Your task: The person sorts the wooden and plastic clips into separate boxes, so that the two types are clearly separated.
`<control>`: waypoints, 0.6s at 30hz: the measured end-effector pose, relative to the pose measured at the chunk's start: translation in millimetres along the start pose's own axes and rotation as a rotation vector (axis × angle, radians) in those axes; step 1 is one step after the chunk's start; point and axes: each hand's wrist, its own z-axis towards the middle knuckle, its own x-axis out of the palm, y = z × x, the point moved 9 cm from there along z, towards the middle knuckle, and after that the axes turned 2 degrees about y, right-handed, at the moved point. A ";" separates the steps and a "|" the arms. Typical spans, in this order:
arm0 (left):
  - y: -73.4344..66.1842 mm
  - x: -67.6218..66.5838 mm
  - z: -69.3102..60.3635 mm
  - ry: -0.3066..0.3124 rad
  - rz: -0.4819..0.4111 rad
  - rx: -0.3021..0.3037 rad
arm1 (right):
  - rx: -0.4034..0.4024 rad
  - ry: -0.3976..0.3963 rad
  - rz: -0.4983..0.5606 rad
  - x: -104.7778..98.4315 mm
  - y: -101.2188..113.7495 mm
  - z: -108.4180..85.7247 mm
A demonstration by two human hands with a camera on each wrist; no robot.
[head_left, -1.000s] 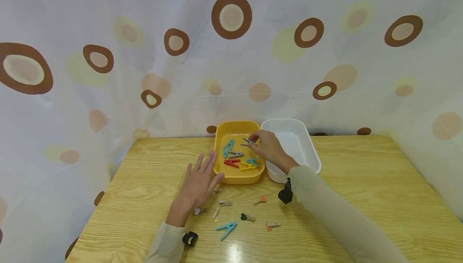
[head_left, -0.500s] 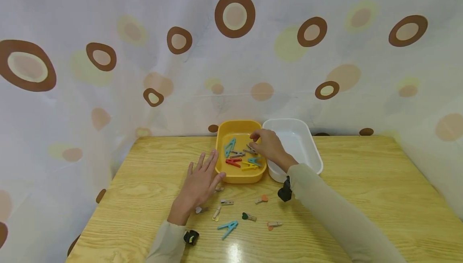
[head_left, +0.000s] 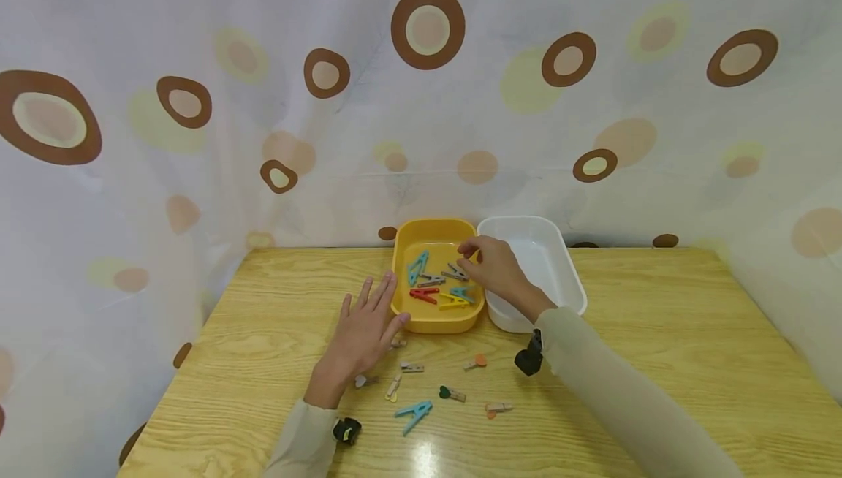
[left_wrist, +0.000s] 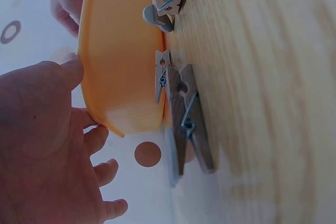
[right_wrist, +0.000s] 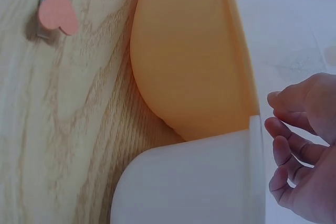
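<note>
My left hand [head_left: 360, 332] lies against the left side of the yellow bin [head_left: 437, 326], fingers spread and touching its rim. Over the bin's right edge hovers my right hand [head_left: 496, 267], loosely bent and holding nothing. Inside the bin are several plastic clothespins: a blue one [head_left: 417, 268], a red one [head_left: 425, 294], a yellow one [head_left: 453, 302], a teal one [head_left: 463, 293] and two grey ones, the right grey clothespin [head_left: 454, 272] lying just below my right fingertips. In the left wrist view, a wooden clothespin [left_wrist: 189, 124] appears close up.
A white bin [head_left: 542, 259] stands against the yellow bin's right side. In front lie several small wooden clothespins, such as one with a green heart [head_left: 452, 394] and one with an orange heart [head_left: 476, 362]. A blue plastic clothespin [head_left: 414, 415] lies nearest on the table [head_left: 658, 361].
My right hand has let go of a grey clothespin, which now lies in the yellow bin, and has drawn slightly right. My left hand has stayed against the bin.
</note>
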 end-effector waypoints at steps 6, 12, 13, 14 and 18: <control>0.9 1.3 1.1 0.000 0.005 -0.002 | -0.023 -0.012 0.056 -8.6 7.5 -15.8; 1.0 1.4 0.6 -0.002 0.004 -0.002 | -0.067 -0.027 0.095 -15.0 22.9 -38.1; 1.0 1.5 0.7 -0.003 0.006 -0.002 | -0.070 -0.028 0.102 -15.5 25.1 -41.9; 0.7 1.5 0.6 -0.002 0.006 -0.002 | -0.075 -0.028 0.111 -15.7 27.6 -45.6; 0.4 2.6 0.8 -0.003 0.007 -0.001 | -0.100 -0.036 0.137 -15.7 35.3 -60.7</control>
